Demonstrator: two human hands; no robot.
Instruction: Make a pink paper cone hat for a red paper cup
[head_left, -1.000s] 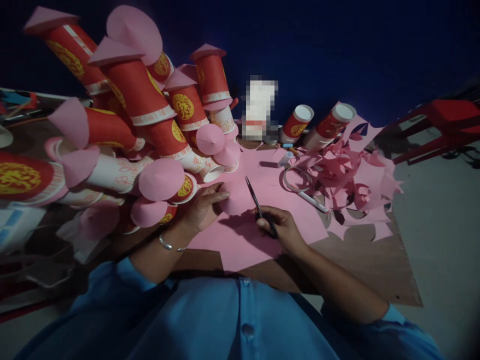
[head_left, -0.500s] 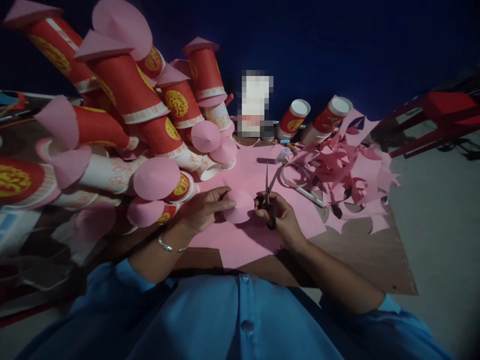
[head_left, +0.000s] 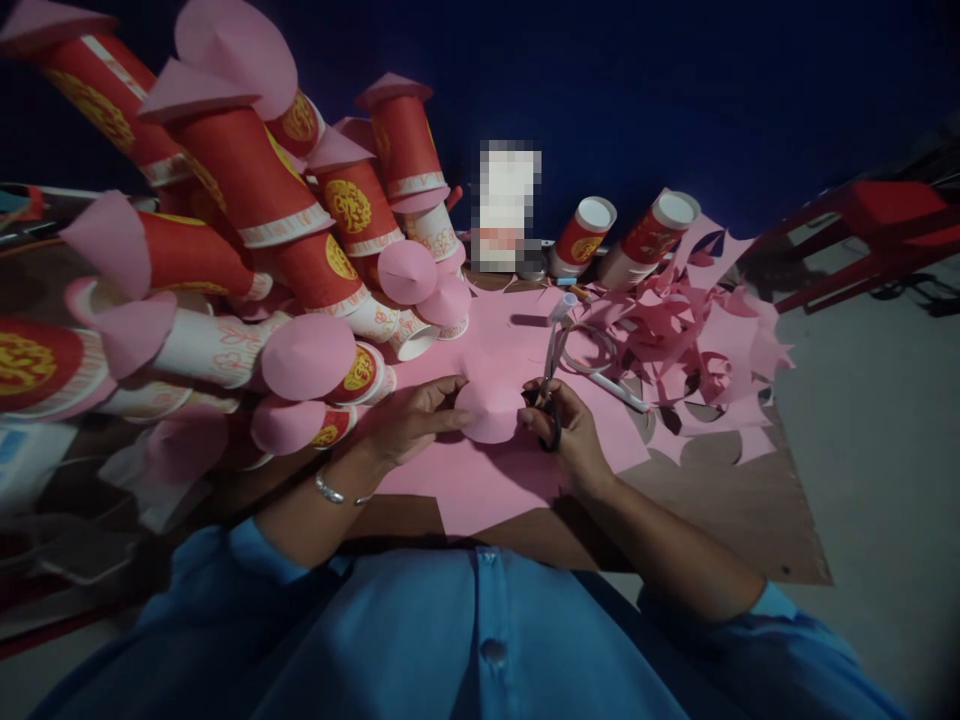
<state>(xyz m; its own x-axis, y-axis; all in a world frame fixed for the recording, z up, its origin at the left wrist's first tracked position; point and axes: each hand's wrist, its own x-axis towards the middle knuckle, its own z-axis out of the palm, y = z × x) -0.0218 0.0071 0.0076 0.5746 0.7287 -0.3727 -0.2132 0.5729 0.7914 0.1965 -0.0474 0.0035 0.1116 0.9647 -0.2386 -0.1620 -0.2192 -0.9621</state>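
Observation:
A pink paper disc (head_left: 493, 405), faintly peaked, is held up over the table with its left edge pinched by my left hand (head_left: 427, 410). A black-handled pair of scissors (head_left: 553, 385) sits in my right hand (head_left: 566, 430), the blades pointing up and away from me. My right fingertips are close to the disc's right edge; whether they touch it I cannot tell. Below both hands lies a large sheet of pink paper (head_left: 480, 510), its outline cut in angles.
Red paper-cup towers (head_left: 214, 160) with pink cone tops crowd the left. Two red-wrapped cups (head_left: 583, 240) stand at the back. Pink paper scraps (head_left: 675, 350), a roll of tape (head_left: 589, 350) and a white pen (head_left: 621, 392) lie right. A red stool (head_left: 892, 220) stands beyond the brown table (head_left: 787, 530).
The disc and both hands have shifted slightly right. The scissors have tilted to the right, and their blades look less upright than before.

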